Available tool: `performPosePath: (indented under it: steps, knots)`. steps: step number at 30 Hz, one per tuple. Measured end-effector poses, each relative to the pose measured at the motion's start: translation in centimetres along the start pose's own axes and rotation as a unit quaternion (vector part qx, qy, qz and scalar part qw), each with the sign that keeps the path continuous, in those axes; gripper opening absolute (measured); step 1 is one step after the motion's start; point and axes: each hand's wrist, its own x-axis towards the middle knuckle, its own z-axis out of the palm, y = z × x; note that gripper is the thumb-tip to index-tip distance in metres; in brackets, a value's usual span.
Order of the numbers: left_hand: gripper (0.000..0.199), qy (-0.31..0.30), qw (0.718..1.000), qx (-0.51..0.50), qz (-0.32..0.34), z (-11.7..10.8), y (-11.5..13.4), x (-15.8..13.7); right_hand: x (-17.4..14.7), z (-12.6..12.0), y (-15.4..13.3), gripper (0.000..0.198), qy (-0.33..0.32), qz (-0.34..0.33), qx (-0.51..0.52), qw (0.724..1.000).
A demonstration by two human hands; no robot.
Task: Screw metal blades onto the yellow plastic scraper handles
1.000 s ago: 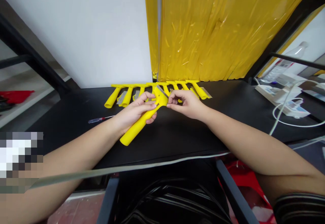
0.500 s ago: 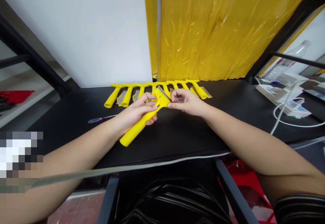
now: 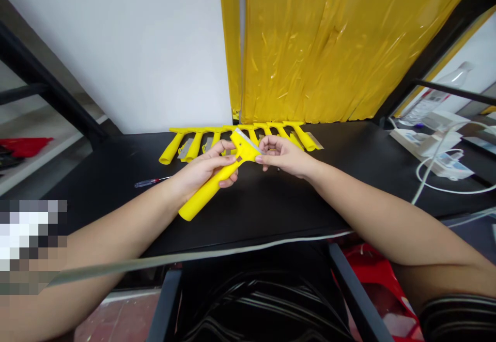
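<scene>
A yellow scraper is held up over the black table, its handle slanting toward me on the left. My left hand is closed round its neck, thumb on top. A thin metal blade runs along the far edge of the scraper's head. My right hand is closed at the right end of that head, fingertips pinching the blade's corner. Behind both hands lies a row of similar yellow scrapers with loose-looking metal blades among them, partly hidden by my fingers.
A screwdriver lies on the black table by my left forearm. White boxes with a cable and a plastic bottle are at the right. Yellow sheeting and a white panel rise behind the table.
The scraper has shifted slightly left and turned, so its head shows flatter and the blade's bright face is visible. My left hand moved a little left with it; my right hand stays at the blade.
</scene>
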Motion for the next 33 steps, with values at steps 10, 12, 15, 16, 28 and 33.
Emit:
performPosePath:
  steps: [10,12,15,16,28,33]
  knots:
    - [0.040,0.007,1.000,-0.017,-0.001,0.1,0.2,0.1,0.0,-0.2,0.2,0.049,0.003,0.011,0.002,1.000]
    - [0.040,0.013,1.000,-0.019,-0.006,0.1,0.2,0.1,0.0,-0.3,0.2,0.050,0.008,0.013,0.003,1.000]
    - [0.040,0.018,0.999,-0.027,-0.003,0.0,0.0,0.3,0.0,-0.5,0.2,0.051,0.019,0.019,-0.003,1.000]
    - [0.040,0.019,0.999,-0.031,0.000,-0.1,-0.1,0.4,0.0,-0.4,0.2,0.050,0.019,0.022,-0.007,1.000]
    - [0.039,0.073,0.995,-0.067,0.007,0.0,1.7,-0.1,-0.2,-0.8,0.3,0.030,0.062,-0.020,-0.161,0.985]
    - [0.034,0.133,0.983,-0.113,0.053,-1.8,4.5,-0.7,-0.9,0.9,-0.9,0.005,-0.090,-0.151,-0.420,0.890]
